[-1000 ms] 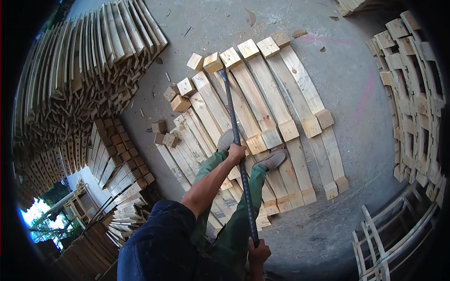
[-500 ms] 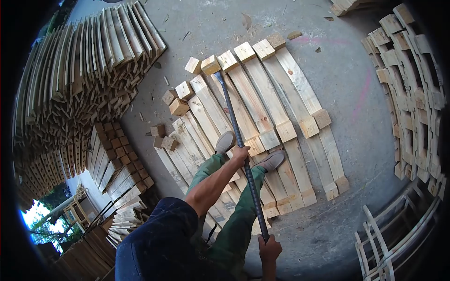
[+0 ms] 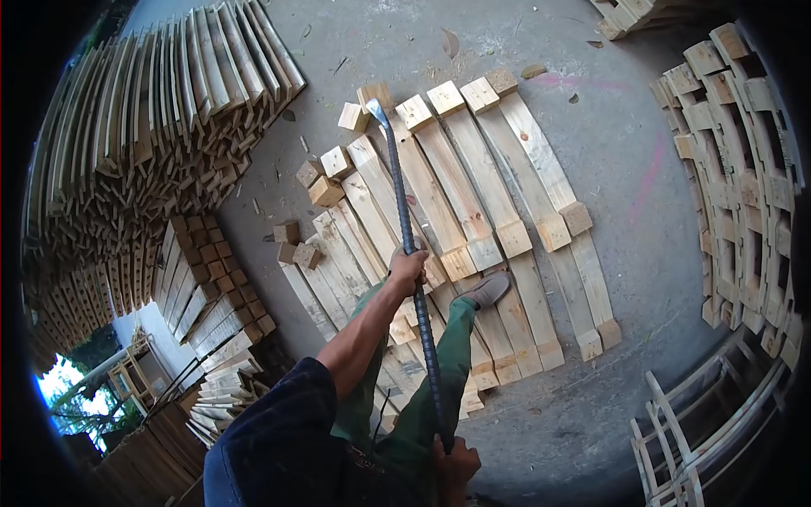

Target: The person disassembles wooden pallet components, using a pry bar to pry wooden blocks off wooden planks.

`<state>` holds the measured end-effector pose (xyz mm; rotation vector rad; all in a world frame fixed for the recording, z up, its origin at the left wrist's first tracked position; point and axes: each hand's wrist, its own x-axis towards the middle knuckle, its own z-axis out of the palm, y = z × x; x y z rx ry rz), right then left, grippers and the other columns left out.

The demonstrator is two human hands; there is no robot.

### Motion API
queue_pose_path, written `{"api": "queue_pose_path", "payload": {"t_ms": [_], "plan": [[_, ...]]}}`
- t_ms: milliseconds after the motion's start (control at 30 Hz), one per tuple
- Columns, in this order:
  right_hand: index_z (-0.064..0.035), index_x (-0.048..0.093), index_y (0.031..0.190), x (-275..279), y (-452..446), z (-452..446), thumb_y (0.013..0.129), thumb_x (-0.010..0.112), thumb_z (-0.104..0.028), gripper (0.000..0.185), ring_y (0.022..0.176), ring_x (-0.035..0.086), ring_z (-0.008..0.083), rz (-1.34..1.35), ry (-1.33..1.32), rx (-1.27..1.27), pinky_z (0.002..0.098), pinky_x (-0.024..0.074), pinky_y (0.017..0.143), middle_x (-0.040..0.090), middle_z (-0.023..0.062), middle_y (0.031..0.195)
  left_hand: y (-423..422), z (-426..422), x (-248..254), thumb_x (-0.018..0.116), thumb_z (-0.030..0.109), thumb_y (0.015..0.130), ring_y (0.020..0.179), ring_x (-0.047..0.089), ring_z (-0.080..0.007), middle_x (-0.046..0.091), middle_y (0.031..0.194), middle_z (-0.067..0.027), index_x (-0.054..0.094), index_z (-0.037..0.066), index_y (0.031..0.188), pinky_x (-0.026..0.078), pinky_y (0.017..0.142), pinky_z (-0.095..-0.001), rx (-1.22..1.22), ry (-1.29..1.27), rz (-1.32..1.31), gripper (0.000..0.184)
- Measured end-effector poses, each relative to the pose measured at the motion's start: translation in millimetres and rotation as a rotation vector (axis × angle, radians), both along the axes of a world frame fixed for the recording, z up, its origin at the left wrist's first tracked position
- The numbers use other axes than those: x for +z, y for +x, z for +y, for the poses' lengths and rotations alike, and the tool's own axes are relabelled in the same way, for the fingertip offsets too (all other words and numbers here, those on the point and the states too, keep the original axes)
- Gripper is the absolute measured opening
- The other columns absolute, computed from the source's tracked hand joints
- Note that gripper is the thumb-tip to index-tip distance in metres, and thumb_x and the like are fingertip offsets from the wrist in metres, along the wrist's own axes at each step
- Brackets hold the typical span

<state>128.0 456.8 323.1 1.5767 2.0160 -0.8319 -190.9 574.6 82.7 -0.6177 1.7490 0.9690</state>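
Both left hand [image 3: 409, 269] and right hand [image 3: 456, 460] wrap a bar [image 3: 427, 342] reaching over the slats [image 3: 454, 182], its tip [image 3: 376, 108] by a block [image 3: 372, 90] at their far end, where poor bite could cause slipping.

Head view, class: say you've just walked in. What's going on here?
A person stands over wooden boards laid side by side on a concrete floor, holding a long dark bar in both hands. The left hand grips it partway along, the right hand close to the end nearest the body. The bar's flattened tip overlaps a wooden block in the view; whether they touch cannot be told.
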Motion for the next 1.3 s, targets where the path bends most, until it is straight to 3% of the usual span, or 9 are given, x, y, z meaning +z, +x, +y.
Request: {"api": "queue_pose_path", "payload": {"t_ms": [233, 300, 367, 433, 500, 700, 867, 1067, 1300], "plan": [[-0.0087, 0.059, 0.075, 27, -2, 43, 0.071, 0.069, -0.042, 0.035, 0.048, 0.053, 0.0335, 0.234, -0.094, -0.106, 0.0431, 0.0436, 0.048, 0.056, 0.0097, 0.055, -15, 6, 23, 0.058, 0.01, 0.084, 0.037, 0.04, -0.0119, 0.042, 0.054, -0.0015, 0.042, 0.006, 0.084, 0.036, 0.033, -0.0297, -0.02, -0.044, 0.118, 0.016], [-0.0097, 0.06, 0.077, 52, 13, 56, 0.072, 0.068, -0.042, 0.033, 0.048, 0.053, 0.0335, 0.195, -0.125, -0.105, 0.043, 0.0438, 0.049, 0.057, 0.009, 0.056, 7, 15, 39, 0.058, 0.011, 0.084, 0.038, 0.04, -0.0129, 0.042, 0.055, -0.002, 0.042, 0.005, 0.083, 0.036, 0.033, -0.0296, -0.015, -0.069, 0.059, 0.017], [-0.0107, 0.06, 0.08, 87, 19, 77, 0.074, 0.067, -0.041, 0.032, 0.048, 0.053, 0.0336, 0.144, -0.17, -0.094, 0.0429, 0.044, 0.05, 0.058, 0.0083, 0.057, 37, 3, 19, 0.059, 0.008, 0.081, 0.038, 0.042, -0.0152, 0.043, 0.055, -0.0036, 0.042, 0.003, 0.089, 0.037, 0.033, -0.0328, 0.03, -0.05, -0.069, 0.02], [-0.0099, 0.063, 0.094, 120, 12, 102, 0.084, 0.057, -0.044, 0.036, 0.049, 0.055, 0.0324, 0.141, -0.058, -0.071, 0.0443, 0.0426, 0.046, 0.055, 0.0132, 0.054, 73, 6, 16, 0.06, 0.009, 0.081, 0.038, 0.043, -0.0161, 0.043, 0.055, -0.0044, 0.045, 0.003, 0.08, 0.038, 0.033, -0.0331, 0.052, -0.053, -0.11, 0.017], [-0.0091, 0.063, 0.096, 129, 24, 108, 0.084, 0.057, -0.043, 0.036, 0.05, 0.055, 0.0331, 0.099, -0.075, -0.072, 0.0446, 0.0429, 0.047, 0.056, 0.0137, 0.055, 103, 11, 8, 0.06, 0.01, 0.081, 0.038, 0.043, -0.016, 0.043, 0.055, -0.0044, 0.046, 0.003, 0.079, 0.039, 0.034, -0.0324, 0.065, -0.031, -0.253, 0.016], [-0.0091, 0.062, 0.101, 137, 70, 122, 0.085, 0.056, -0.043, 0.037, 0.051, 0.054, 0.0352, -0.008, -0.161, -0.116, 0.0456, 0.0439, 0.05, 0.056, 0.0159, 0.058, 156, 36, 8, 0.06, 0.013, 0.084, 0.042, 0.043, -0.0146, 0.043, 0.056, -0.0038, 0.048, 0.002, 0.078, 0.041, 0.037, -0.0313, -0.057, -0.075, -0.273, 0.018], [-0.0121, 0.062, 0.104, 153, 46, 158, 0.085, 0.056, -0.044, 0.037, 0.051, 0.055, 0.0335, -0.021, -0.201, -0.131, 0.0446, 0.0442, 0.049, 0.057, 0.0141, 0.058, 147, 49, 4, 0.06, 0.012, 0.083, 0.041, 0.045, -0.0166, 0.045, 0.055, -0.0043, 0.051, 0.001, 0.078, 0.042, 0.036, -0.0328, -0.066, -0.146, -0.296, 0.015], [-0.0153, 0.062, 0.105, 170, 15, 161, 0.083, 0.057, -0.045, 0.037, 0.046, 0.053, 0.028, 0.001, -0.012, 0.141, 0.0393, 0.0439, 0.046, 0.055, 0.0091, 0.054, 101, 77, 30, 0.06, 0.012, 0.084, 0.04, 0.044, -0.0156, 0.045, 0.055, -0.0039, 0.05, 0.002, 0.076, 0.041, 0.035, -0.0306, -0.001, -0.104, -0.398, 0.016], [-0.0139, 0.06, 0.108, 141, -66, 205, 0.087, 0.052, -0.045, 0.038, 0.041, 0.051, 0.0279, 0.043, 0.129, 0.154, 0.0389, 0.0415, 0.043, 0.055, 0.0083, 0.053, 17, 118, -14, 0.06, 0.015, 0.086, 0.038, 0.042, -0.012, 0.044, 0.051, -0.0011, 0.048, 0.006, 0.071, 0.039, 0.033, -0.0253, -0.031, -0.127, -0.33, 0.021]]}}
